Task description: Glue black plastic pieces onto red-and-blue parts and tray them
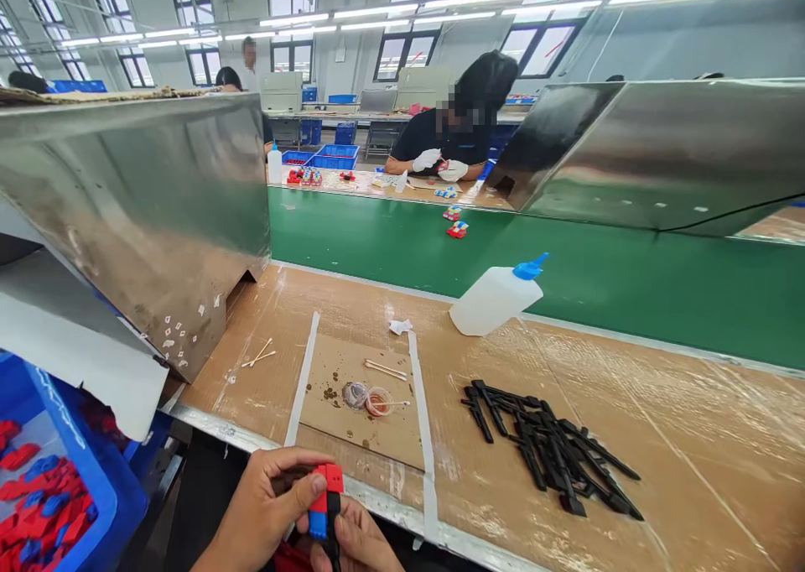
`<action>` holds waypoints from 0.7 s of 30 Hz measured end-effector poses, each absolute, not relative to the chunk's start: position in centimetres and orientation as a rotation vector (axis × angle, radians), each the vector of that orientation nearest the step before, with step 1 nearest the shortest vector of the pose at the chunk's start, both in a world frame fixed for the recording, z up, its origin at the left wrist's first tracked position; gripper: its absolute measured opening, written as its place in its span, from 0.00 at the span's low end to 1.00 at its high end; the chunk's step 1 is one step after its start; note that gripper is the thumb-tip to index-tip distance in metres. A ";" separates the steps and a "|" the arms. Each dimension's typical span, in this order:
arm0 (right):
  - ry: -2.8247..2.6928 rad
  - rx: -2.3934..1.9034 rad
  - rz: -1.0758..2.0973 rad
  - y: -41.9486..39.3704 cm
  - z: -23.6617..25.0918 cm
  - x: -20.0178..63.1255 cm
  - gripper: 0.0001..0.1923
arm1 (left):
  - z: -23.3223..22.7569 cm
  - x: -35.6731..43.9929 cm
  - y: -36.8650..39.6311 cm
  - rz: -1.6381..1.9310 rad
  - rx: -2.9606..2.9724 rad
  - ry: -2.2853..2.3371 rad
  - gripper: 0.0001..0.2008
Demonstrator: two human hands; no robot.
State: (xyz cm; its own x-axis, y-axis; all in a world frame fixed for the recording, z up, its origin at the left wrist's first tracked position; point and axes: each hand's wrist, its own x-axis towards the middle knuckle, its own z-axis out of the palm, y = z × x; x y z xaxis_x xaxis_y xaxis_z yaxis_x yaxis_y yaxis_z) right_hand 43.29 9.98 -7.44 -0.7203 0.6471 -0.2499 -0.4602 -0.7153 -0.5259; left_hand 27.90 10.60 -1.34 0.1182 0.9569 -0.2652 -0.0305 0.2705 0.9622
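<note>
Both hands at bottom edge, just in front of the cardboard pad (352,387): left hand (264,509) has fingers closed around a red-and-blue plastic piece (325,501), thumb pressed on its red top; right hand (358,543) sits under it, fingers together on a black strip (333,530) running down the piece. Right of the pad lies a pile of black strips (547,450); beyond the pad, a tipped white squeeze bottle (496,299) with blue cap at the green conveyor belt (629,278). Left of the pad, a blue bin (101,488) holds red and blue parts.
</note>
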 end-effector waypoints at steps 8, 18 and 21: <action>-0.712 -0.730 2.228 10.1 -7.5 43.3 0.30 | -2.0 27.8 10.8 0.982 0.983 1.109 0.19; -0.998 -0.895 1.946 10.5 -5.3 42.5 0.30 | -3.7 26.5 10.4 0.997 0.852 0.915 0.22; -1.236 -0.943 1.845 10.5 -4.8 43.0 0.29 | -3.9 25.7 10.4 0.998 0.975 0.930 0.26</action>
State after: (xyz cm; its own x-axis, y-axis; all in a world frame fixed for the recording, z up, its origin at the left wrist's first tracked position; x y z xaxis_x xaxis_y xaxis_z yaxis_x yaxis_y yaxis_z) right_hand 42.99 10.54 -4.83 -0.4793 0.8589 -0.1804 -0.1597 -0.2875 -0.9444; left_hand 25.66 10.36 -3.94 0.2683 0.9484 -0.1690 -0.2357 0.2347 0.9431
